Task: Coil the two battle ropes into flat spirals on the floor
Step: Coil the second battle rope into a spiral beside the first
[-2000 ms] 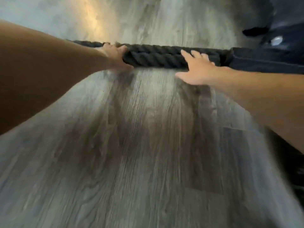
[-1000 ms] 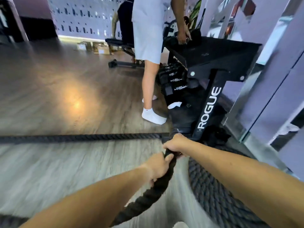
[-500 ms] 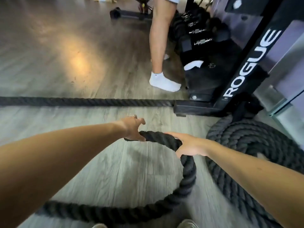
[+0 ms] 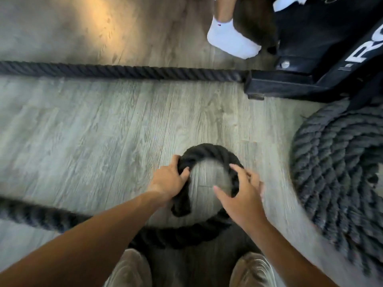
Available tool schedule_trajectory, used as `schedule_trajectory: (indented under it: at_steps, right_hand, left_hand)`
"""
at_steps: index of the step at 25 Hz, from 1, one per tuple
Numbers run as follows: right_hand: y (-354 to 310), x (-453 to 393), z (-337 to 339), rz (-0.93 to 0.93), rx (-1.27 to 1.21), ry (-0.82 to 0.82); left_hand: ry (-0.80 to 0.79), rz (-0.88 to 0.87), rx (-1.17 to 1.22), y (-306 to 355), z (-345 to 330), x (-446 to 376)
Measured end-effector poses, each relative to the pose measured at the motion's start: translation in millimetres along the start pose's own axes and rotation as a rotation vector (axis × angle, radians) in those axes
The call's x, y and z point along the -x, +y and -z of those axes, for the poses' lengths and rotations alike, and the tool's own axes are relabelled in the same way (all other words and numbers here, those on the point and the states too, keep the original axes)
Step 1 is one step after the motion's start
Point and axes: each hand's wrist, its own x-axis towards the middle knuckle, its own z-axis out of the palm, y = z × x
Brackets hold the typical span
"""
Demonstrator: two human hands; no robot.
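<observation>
A thick black battle rope (image 4: 209,153) curls into a small tight loop on the wood floor in front of me. My left hand (image 4: 169,178) grips the loop's left side, close to the rope's capped end (image 4: 182,204). My right hand (image 4: 241,193) lies on the loop's right side with fingers spread over it. The rope's tail (image 4: 37,214) runs off to the left. A second stretch of rope (image 4: 124,71) lies straight across the floor farther away. A finished flat coil (image 4: 335,166) lies at the right.
A black ROGUE rack base (image 4: 306,79) stands at the upper right, where the straight rope ends. Another person's white-socked foot (image 4: 232,41) stands beside it. My two shoes (image 4: 132,270) show at the bottom edge.
The wide loop has been pulled into a much tighter circle, with the rope's end tucked inside. My head has tilted down toward the floor.
</observation>
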Motion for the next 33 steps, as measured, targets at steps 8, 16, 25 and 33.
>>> schedule_trajectory:
  at_steps: [8, 16, 25, 33]
  right_hand:
    - [1, 34, -50, 0.092, 0.358, -0.173]
    - [14, 3, -33, 0.237, 0.288, -0.337]
    - [24, -40, 4, 0.435, 0.289, -0.325]
    - [10, 25, -42, -0.427, -0.245, -0.033]
  left_hand:
    - [-0.185, 0.406, 0.720, 21, 0, 10]
    - [-0.075, -0.046, -0.188, -12, 37, 8]
    - [-0.251, -1.005, -0.965, -10, 56, -39]
    - [0.197, -0.438, -0.633, -13, -14, 63]
